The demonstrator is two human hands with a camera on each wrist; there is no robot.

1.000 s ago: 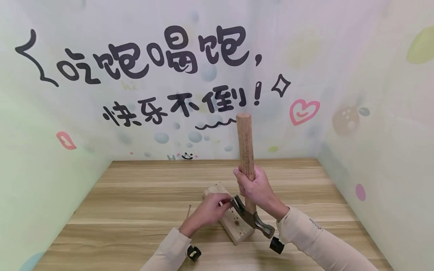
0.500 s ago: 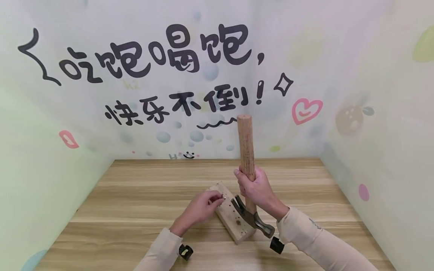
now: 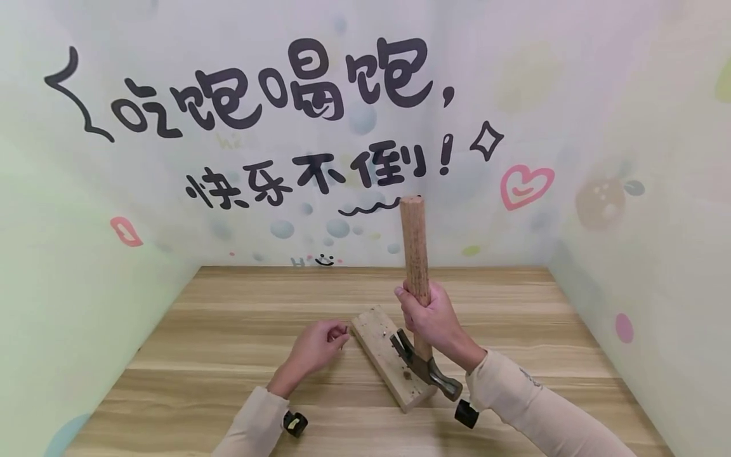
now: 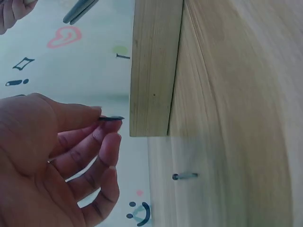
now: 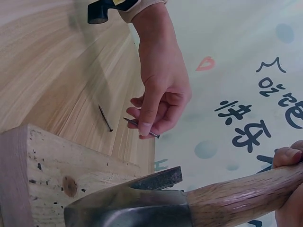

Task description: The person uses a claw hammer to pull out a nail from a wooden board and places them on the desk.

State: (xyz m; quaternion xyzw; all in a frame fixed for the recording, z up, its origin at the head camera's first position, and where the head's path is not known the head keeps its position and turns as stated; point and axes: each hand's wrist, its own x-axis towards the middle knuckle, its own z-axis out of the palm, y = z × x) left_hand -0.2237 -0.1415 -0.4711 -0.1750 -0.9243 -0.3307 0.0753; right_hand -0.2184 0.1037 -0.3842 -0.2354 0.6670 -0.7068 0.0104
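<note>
My right hand (image 3: 432, 315) grips the wooden handle of a claw hammer (image 3: 415, 247), which stands handle up with its steel head low over the right side of a wooden block (image 3: 381, 355). To the left of the block, my left hand (image 3: 320, 346) pinches a nail (image 4: 111, 118) between thumb and fingertips, apart from the wood. The right wrist view also shows this pinched nail (image 5: 154, 135). A small nail (image 4: 123, 56) sticks out of the block's top face. Part of that face is hidden behind the hammer head.
Another nail (image 5: 105, 118) lies loose on the wood-grain table (image 3: 257, 298), beyond the block in the right wrist view. Dark holes and a knot (image 5: 70, 186) mark the block. A printed backdrop (image 3: 274, 241) stands along the table's back and sides.
My left hand has drawn away leftward from above the block with a nail in its fingers, uncovering the nail in the block. My right hand and the hammer stay nearly still. The head view has shifted slightly.
</note>
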